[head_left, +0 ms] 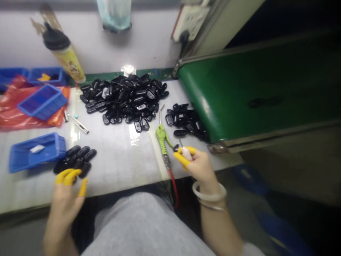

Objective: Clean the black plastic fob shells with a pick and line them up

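Yellow finger covers are on the fingertips of both hands. My left hand (65,199) is at the near edge of a small group of black key fob cases (81,153), its thumb and fingers apart; whether the fingertips touch a case is hard to tell. Pinched in my right hand (201,167) is a small white-handled tool (187,153) with a thin dark shaft pointing away from me; its exact kind is blurred. Just left of that hand lies a green air blow gun (162,139) with a red hose (173,188).
A big heap of black fob cases (122,96) lies at the back, a smaller pile (189,124) beside the green conveyor belt (239,92). Blue bins (37,153), an orange-red plastic bag (10,113), a metal-bodied cutter (78,123) and a yellow bottle (69,62) stand left.
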Tool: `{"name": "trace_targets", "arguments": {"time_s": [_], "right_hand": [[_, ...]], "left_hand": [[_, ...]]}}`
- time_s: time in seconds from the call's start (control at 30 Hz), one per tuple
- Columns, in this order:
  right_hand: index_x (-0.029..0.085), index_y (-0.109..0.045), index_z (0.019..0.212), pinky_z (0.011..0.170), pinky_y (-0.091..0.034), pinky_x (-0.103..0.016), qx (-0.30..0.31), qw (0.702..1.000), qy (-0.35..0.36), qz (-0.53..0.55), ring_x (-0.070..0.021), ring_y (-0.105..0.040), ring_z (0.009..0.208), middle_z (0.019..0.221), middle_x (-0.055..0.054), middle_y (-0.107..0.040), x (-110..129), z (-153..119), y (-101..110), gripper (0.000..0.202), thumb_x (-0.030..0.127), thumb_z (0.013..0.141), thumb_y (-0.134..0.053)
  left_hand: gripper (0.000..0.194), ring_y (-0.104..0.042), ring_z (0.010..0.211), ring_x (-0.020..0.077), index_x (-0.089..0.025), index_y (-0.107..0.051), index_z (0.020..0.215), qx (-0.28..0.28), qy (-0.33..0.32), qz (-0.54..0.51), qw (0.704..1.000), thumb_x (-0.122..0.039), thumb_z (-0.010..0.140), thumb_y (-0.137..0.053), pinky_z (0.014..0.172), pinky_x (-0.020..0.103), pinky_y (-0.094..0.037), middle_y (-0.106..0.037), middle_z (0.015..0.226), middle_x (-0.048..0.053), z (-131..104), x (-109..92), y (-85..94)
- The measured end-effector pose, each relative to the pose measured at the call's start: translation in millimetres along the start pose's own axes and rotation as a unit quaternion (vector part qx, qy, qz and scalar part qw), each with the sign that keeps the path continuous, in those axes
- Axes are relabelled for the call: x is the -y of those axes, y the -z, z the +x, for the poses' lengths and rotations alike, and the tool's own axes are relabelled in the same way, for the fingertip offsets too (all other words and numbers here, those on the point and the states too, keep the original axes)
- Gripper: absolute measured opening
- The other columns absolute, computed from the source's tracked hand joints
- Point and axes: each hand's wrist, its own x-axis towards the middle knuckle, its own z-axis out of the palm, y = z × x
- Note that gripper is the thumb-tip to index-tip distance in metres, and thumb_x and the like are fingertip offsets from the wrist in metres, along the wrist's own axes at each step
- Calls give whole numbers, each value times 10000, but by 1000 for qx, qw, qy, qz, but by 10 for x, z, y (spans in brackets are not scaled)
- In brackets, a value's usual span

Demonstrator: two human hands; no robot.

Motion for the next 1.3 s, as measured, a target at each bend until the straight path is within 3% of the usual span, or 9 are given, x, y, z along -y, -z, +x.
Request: {"name": "trace_targets", "arguments": {"time_s": [0.07, 0.13, 0.23, 0.3, 0.43, 0.67, 0.87, 1.07, 1.3], "right_hand": [[170, -610, 703, 504, -382, -245, 188, 974, 55, 116, -113, -438, 528, 585, 18, -507, 206, -75, -123, 288, 449, 761, -658], [168, -550, 623, 508, -376, -222, 369, 905, 119, 175, -90, -422, 533, 579, 31, -473, 361, -90, -279, 310, 416, 762, -673], [156, -529, 622, 519, -383, -197, 475, 838, 179, 201, -77, -426, 553, 592, 36, -468, 457, -40, -485, 352, 437, 792, -656], [147, -559, 668, 527, -398, -192, 461, 847, 186, 191, -77, -450, 565, 621, 28, -508, 451, -3, -557, 355, 463, 796, -659], [146, -593, 705, 553, -440, -203, 406, 883, 174, 156, -100, -529, 598, 655, 6, -585, 392, 12, -595, 345, 469, 817, -635], [150, -581, 1156, 808, -520, -341, 197, 969, 142, -34, -215, -659, 920, 1047, -103, -695, 357, -76, -650, 356, 400, 910, -524], [126, -501, 1281, 754, -524, -364, 198, 900, 305, -240, -223, -643, 898, 1022, -117, -672, 424, -225, -507, 351, 227, 961, -398], [200, -607, 1118, 480, -273, -284, 263, 799, 357, -407, -139, -545, 580, 785, -5, -624, 520, -331, -466, 247, 152, 908, -488], [180, -637, 1023, 501, -117, -326, 283, 796, 333, -419, -102, -424, 511, 739, -11, -585, 620, -321, -461, 210, 169, 901, -466]], "left_hand": [[417, -587, 898, 204, -210, -477, 1197, 50, -15, -148, 988, -346, 824, -605, 814, 378, -534, -541, 1076, 94, 108, -426, -120], [545, -600, 916, 189, -237, -399, 1318, 199, -76, -278, 937, -318, 825, -615, 814, 345, -537, -578, 1087, 83, 241, -771, -277], [424, -618, 927, 193, -232, -498, 1267, 390, -180, -380, 819, -291, 854, -571, 833, 338, -529, -645, 1043, 76, 439, -1051, -500], [258, -631, 856, 181, -209, -598, 1123, 432, -204, -413, 775, -280, 891, -511, 793, 317, -526, -675, 966, 72, 521, -1110, -610], [182, -627, 828, 179, -180, -642, 942, 400, -156, -484, 762, -329, 843, -610, 760, 310, -524, -676, 922, 68, 495, -1121, -759], [413, -640, 599, 143, -180, -451, 949, 330, 182, -654, 656, -412, 743, -724, 426, 226, -494, -654, 861, 43, 309, -1160, -954], [641, -613, 421, 112, -251, -248, 1176, 320, 206, -682, 624, -449, 764, -697, 320, 198, -451, -659, 974, 46, 362, -1139, -958], [556, -471, 297, 34, -239, -319, 1199, 310, 240, -636, 664, -382, 783, -660, 241, 145, -320, -535, 800, -69, 352, -1172, -944], [470, -465, 337, 24, -250, -324, 1151, 298, 223, -616, 694, -291, 786, -618, 313, 171, -405, -511, 812, -76, 325, -1174, -985]]}}
